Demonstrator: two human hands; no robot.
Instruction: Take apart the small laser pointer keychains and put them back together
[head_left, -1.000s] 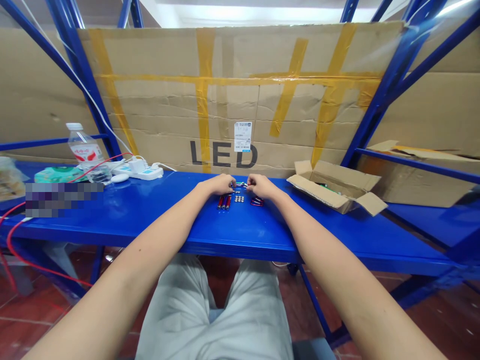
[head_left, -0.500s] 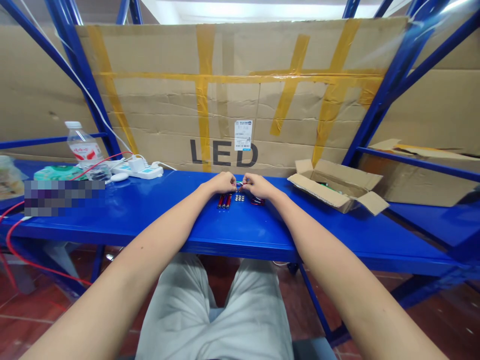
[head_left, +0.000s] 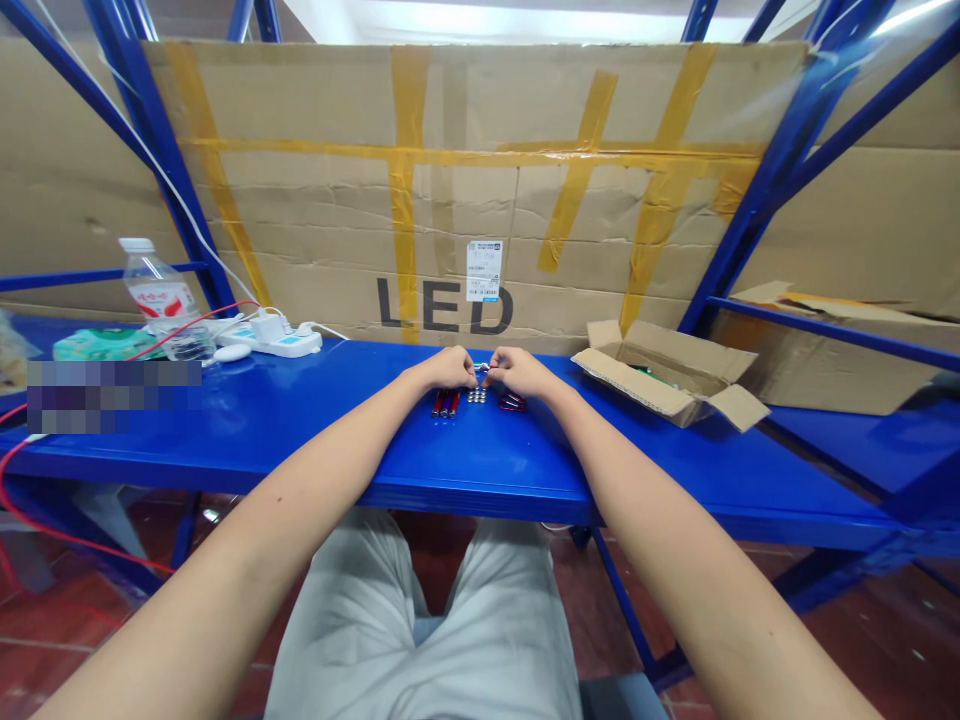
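Note:
My left hand (head_left: 451,369) is closed in a pinch above the back of the blue table (head_left: 315,400). Facing it a short gap away, my right hand (head_left: 519,371) is also pinched, with a small shiny piece at its fingertips, too small to name. Just below the fingertips, several small round silver pieces (head_left: 477,396), like button cells, lie in neat rows. Left of them, dark red tubes with shiny parts (head_left: 445,403) lie side by side, below my left hand. More dark red, shiny pieces (head_left: 512,402) lie under my right hand, partly covered by it.
An open cardboard box (head_left: 660,375) stands on the right of the table. At the left are a power strip (head_left: 289,343) with cables, a plastic bottle (head_left: 161,300) and a green packet (head_left: 105,345). A large cardboard panel (head_left: 315,230) closes off the back, between blue posts.
The view has shifted slightly. Both hands stay close together over the small silver pieces, with the left fingertips tilted a little further down.

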